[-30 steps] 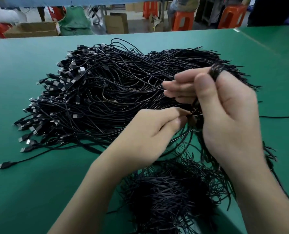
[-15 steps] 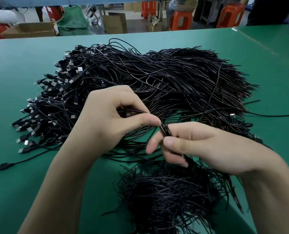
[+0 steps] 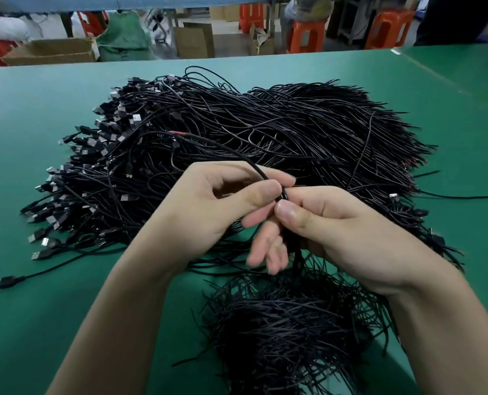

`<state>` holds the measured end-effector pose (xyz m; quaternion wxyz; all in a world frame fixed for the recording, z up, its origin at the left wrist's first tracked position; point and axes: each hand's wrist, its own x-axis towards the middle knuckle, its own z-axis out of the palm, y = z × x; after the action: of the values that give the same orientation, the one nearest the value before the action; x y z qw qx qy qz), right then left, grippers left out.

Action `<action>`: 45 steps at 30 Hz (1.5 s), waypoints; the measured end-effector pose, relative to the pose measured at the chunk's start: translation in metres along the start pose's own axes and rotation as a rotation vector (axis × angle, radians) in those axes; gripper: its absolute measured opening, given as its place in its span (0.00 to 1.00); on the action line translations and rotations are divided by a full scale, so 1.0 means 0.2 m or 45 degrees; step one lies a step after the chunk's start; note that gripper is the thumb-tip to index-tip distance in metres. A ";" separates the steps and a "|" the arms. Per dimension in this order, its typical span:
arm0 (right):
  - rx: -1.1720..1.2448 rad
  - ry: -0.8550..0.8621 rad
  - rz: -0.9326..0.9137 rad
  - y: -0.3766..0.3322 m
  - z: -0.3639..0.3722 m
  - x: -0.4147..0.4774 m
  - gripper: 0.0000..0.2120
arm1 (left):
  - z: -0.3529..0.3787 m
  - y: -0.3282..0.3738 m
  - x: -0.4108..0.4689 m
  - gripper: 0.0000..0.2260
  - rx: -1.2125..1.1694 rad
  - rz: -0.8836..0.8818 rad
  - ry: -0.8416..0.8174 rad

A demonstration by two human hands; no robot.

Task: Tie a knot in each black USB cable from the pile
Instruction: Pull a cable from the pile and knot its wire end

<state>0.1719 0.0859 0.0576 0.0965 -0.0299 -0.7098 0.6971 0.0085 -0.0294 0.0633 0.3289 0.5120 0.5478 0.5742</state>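
A: We log the green table (image 3: 37, 143). The big pile (image 3: 265, 129) of black USB cables covers its middle, with a smaller heap (image 3: 288, 334) at the near edge.
B: Hands?
A: We see them touching above the heap. The left hand (image 3: 208, 212) pinches one cable (image 3: 238, 154), and the right hand (image 3: 345, 232) pinches it just below. The cable arcs back over the pile.
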 end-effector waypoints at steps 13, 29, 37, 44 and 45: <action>0.195 0.550 -0.005 0.07 0.09 0.07 0.08 | -0.07 -0.05 0.02 0.04 0.225 0.114 0.261; -0.560 0.623 0.032 0.12 0.23 0.11 0.17 | 0.00 -0.08 0.04 0.05 -0.052 -0.012 0.484; -1.435 0.888 0.189 0.13 0.19 0.11 0.13 | 0.22 -0.10 0.04 0.09 0.113 -0.085 0.507; -1.198 0.696 0.199 0.12 0.17 0.10 0.19 | 0.21 -0.10 0.04 0.07 0.023 -0.089 0.496; -0.988 0.660 0.190 0.12 0.15 0.10 0.17 | 0.21 -0.09 0.04 0.07 0.028 -0.073 0.496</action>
<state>0.1444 0.0605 0.0353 0.2020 -0.2877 -0.8663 0.3549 0.0421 -0.0057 0.0420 0.2273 0.3790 0.6216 0.6468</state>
